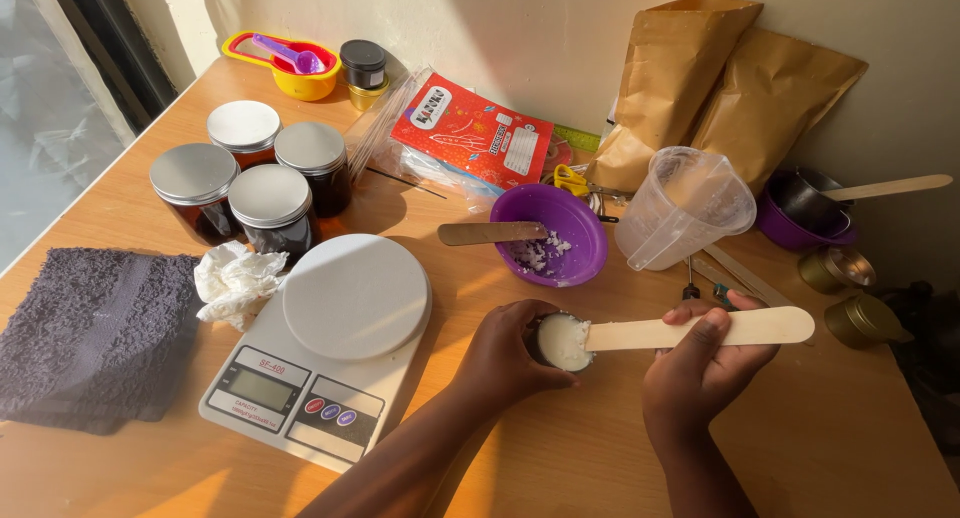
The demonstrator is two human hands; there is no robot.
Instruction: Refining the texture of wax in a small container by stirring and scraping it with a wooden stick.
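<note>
The left hand [505, 353] is gripping a small tin [562, 341] of white wax on the tabletop [800, 438]; the right hand [700, 363] is clasping a wooden stick [700, 329], its tip pressing into the wax.

Single view only: the head-worn camera looked steeply down and forward onto a wooden table [560, 458] from the wearer's seat at 6 o'clock. It faced the cream wall [520, 28] along the table's far edge at 12 o'clock; a window frame [100, 48] cut the corner at 10 o'clock. Range was close: the wearer's forearms entered from the bottom edge, and the left hand [505, 353] and right hand [700, 363] sat just below frame centre. The tabletop ran slightly skewed, far edge rising toward 11 o'clock. No second view, so no overlap recorded.
</note>
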